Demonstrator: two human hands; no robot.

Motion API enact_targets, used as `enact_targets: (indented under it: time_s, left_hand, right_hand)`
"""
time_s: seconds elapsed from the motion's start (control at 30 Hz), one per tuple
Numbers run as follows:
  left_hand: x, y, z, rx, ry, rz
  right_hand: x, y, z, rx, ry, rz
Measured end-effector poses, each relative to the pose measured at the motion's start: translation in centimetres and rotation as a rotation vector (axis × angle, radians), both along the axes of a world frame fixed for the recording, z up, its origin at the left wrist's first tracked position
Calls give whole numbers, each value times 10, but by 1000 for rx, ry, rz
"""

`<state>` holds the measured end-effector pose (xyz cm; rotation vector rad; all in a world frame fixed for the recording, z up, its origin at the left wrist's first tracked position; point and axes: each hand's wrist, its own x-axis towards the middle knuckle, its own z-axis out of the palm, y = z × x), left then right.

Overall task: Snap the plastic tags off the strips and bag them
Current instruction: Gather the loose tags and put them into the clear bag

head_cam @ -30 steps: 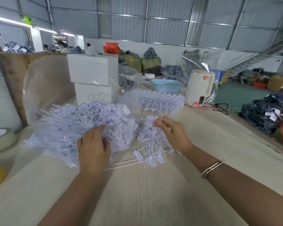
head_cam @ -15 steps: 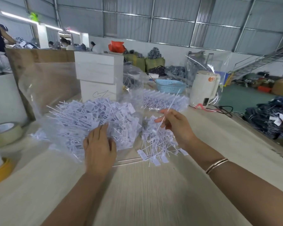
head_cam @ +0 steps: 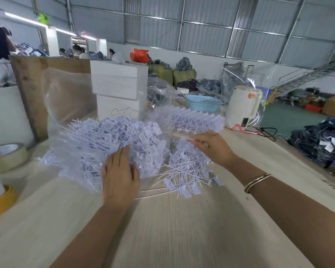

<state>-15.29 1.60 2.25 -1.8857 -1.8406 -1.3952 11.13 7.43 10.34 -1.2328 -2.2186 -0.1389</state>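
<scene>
Clear bag of snapped tags (head_cam: 108, 140): lies on table (head_cam: 182, 229), pinned flat by left hand (head_cam: 120, 180), fingers straight, likely to steady it for filling. Right hand (head_cam: 211, 146): pinches a bare strip (head_cam: 182, 136) above the loose tag pile (head_cam: 188, 169).

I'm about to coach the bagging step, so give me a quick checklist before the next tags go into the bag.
1. Left hand steadies the clear bag: ok, it rests flat on the bag.
2. Right hand has something to work with: ok, it pinches a thin strip.
3. Loose tags within reach: ok, piled under the right hand.
4. Bag mouth open toward the pile: cannot tell.
5. More tag strips available: ok, bundle behind.
</scene>
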Motion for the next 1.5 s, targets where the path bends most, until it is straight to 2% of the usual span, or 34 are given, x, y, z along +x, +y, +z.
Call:
enact_targets:
  time_s: [0.07,0.1,0.13,0.23,0.3,0.4,0.47,0.5,0.63,0.7,0.83,1.03,1.17,1.33,1.5]
  left_hand:
    - [0,0,0,3,-13,-7]
    - [0,-1,0,4,-14,-8]
    - [0,-1,0,4,-12,-9]
    - [0,0,0,-2,-21,-13]
    - [1,1,-1,1,-29,-14]
    - [1,2,-2,30,2,-9]
    - [0,1,-1,16,-2,-10]
    - [0,0,-1,5,-3,-11]
    - [-2,-3,0,-33,8,-8]
    - [-2,-3,1,-52,16,-13]
    - [-1,-4,2,-78,15,-10]
    - [1,-6,4,-36,45,-19]
    - [2,-13,8,8,98,-39]
    - [9,-22,13,32,177,-98]
    - [12,-29,16,90,207,-161]
  right_hand:
    - [7,6,-16,-85,-401,-144]
    - [8,8,-24,-168,-493,-174]
    - [8,9,-28,-254,-511,-174]
    - [8,11,-27,-517,-313,-85]
    - [4,12,-20,-623,-475,-41]
    - [-12,15,-25,-641,-769,-80]
    - [-27,18,-36,-607,-818,-93]
    - [-32,19,-43,-525,-826,-92]
    - [-37,23,-59,8,-824,17]
    - [-30,23,-62,81,-734,47]
    - [-9,28,-45,135,-425,19]
    - [-16,6,-19,-180,250,-3]
    - [-28,1,-9,-321,518,-22]
    - [-37,3,6,-232,657,-28]
    - [-42,4,31,-149,941,-15]
